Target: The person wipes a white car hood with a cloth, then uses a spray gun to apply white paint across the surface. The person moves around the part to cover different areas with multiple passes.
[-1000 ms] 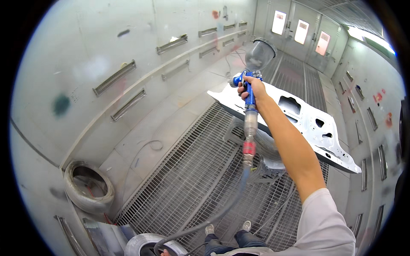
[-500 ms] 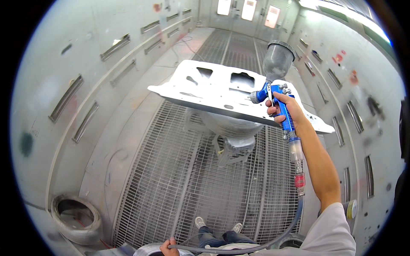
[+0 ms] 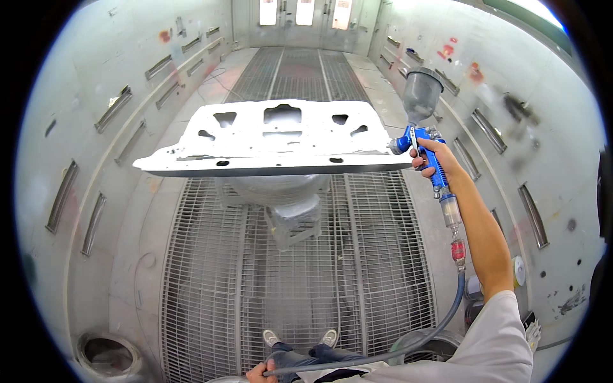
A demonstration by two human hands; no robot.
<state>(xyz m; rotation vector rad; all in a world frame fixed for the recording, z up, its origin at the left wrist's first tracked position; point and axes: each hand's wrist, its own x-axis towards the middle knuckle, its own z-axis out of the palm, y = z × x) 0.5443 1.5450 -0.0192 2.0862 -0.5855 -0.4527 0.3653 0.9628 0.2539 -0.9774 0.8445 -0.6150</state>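
Observation:
My right hand (image 3: 438,159) is wrapped round the grip of a blue spray gun (image 3: 421,142), fingers at its trigger. A grey paint cup (image 3: 423,92) sits on top of the gun, and the nozzle points left at the right end of a white panel (image 3: 252,148). This panel, pierced by several cutouts, lies on a plastic-wrapped stand (image 3: 278,191). From the gun's handle a grey air hose (image 3: 447,316) curves down and across in front of me. Low in the view, my left hand (image 3: 260,372) is closed round that hose.
Floor grating (image 3: 294,274) runs under the stand and my feet. A wrapped round object (image 3: 112,354) stands at the lower left, and another round container (image 3: 428,345) at the lower right. Grey booth walls (image 3: 83,127) with slotted vents flank both sides; lit door windows (image 3: 304,11) are at the back.
My view has swung to the right, so the panel and stand appear further left and squarer. The spray gun has moved right along the panel to its right end. Both hands keep their hold.

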